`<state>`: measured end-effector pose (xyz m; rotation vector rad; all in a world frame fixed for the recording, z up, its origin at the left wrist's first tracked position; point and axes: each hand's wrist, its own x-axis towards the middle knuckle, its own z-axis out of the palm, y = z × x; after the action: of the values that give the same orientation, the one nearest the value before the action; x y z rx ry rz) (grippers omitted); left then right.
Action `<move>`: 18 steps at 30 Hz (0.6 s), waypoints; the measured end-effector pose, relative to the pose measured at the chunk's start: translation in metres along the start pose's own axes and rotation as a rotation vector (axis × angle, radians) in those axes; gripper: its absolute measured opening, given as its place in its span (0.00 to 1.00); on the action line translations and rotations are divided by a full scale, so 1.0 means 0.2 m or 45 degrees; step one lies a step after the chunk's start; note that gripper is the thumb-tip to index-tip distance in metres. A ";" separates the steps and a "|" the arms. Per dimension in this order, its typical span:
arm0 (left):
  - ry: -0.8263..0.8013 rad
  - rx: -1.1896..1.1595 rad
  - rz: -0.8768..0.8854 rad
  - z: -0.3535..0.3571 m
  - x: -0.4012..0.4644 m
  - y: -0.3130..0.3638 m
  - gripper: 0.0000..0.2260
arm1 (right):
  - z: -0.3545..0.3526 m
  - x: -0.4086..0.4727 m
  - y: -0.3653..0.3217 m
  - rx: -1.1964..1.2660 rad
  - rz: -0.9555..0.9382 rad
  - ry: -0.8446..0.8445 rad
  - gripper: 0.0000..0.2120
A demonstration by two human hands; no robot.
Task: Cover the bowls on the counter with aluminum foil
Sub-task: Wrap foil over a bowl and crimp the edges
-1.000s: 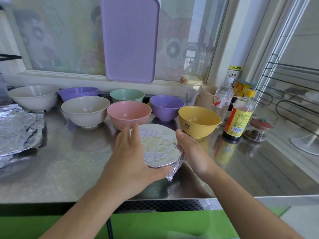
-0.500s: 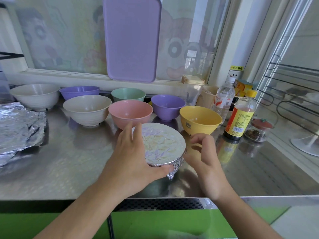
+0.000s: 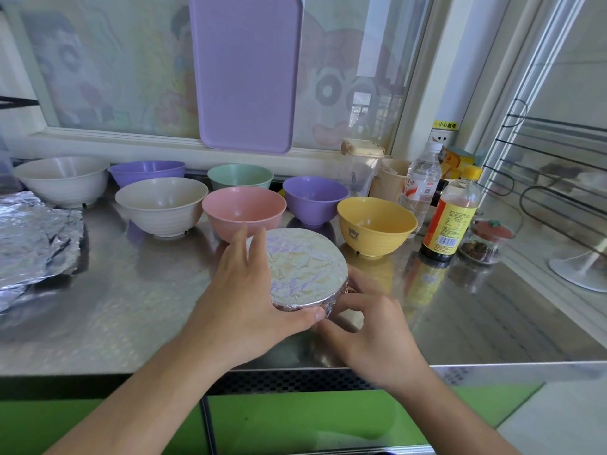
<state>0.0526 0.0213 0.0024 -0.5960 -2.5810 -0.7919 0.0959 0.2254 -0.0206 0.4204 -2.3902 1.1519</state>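
Head view: foil-covered bowl [image 3: 303, 269] near front edge of steel surface [image 3: 131, 300], gripped at its rim by left hand [image 3: 249, 303]. Right hand [image 3: 368, 326] pinching foil skirt at bowl's near right side. Behind: uncovered pink bowl [image 3: 243, 208], yellow bowl [image 3: 376, 224]. Crumpled foil sheet [image 3: 33, 238] at left edge.

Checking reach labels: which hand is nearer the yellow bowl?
Right. The right hand is at the foil-covered bowl's near right edge, just in front of the yellow bowl; the left hand grips the far side.

A lilac cutting board [image 3: 245, 70] leans on the window above a sauce bottle [image 3: 450, 218] and water bottle [image 3: 419, 185].
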 end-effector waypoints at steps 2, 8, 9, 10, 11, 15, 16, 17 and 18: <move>0.005 0.000 0.013 0.00 0.00 0.00 0.54 | 0.01 0.00 0.00 0.037 0.004 0.023 0.06; 0.021 0.009 0.012 0.01 0.00 -0.01 0.53 | 0.04 -0.02 -0.01 0.037 0.010 0.103 0.08; 0.018 0.008 0.005 0.01 0.00 -0.01 0.53 | 0.04 -0.02 -0.01 0.026 0.008 0.129 0.10; 0.014 0.007 -0.003 0.01 0.00 -0.01 0.54 | 0.05 -0.02 -0.01 0.023 -0.002 0.152 0.10; 0.011 0.004 -0.009 0.01 0.01 -0.01 0.54 | 0.05 -0.03 -0.01 0.019 -0.018 0.172 0.10; -0.001 -0.007 -0.022 0.01 0.01 -0.01 0.52 | 0.07 -0.03 0.01 -0.029 -0.020 0.180 0.06; -0.001 -0.011 -0.019 0.00 0.01 -0.01 0.52 | 0.07 -0.04 0.02 -0.034 0.006 0.165 0.06; -0.002 -0.014 -0.017 0.00 0.01 -0.01 0.52 | 0.07 -0.05 0.02 -0.045 0.039 0.153 0.06; -0.002 -0.018 -0.014 0.00 0.01 -0.02 0.51 | 0.06 -0.06 0.03 -0.080 0.069 0.153 0.07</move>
<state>0.0487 0.0193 0.0022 -0.5868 -2.5842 -0.8139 0.0999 0.2199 -0.0365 0.2595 -2.3395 1.0900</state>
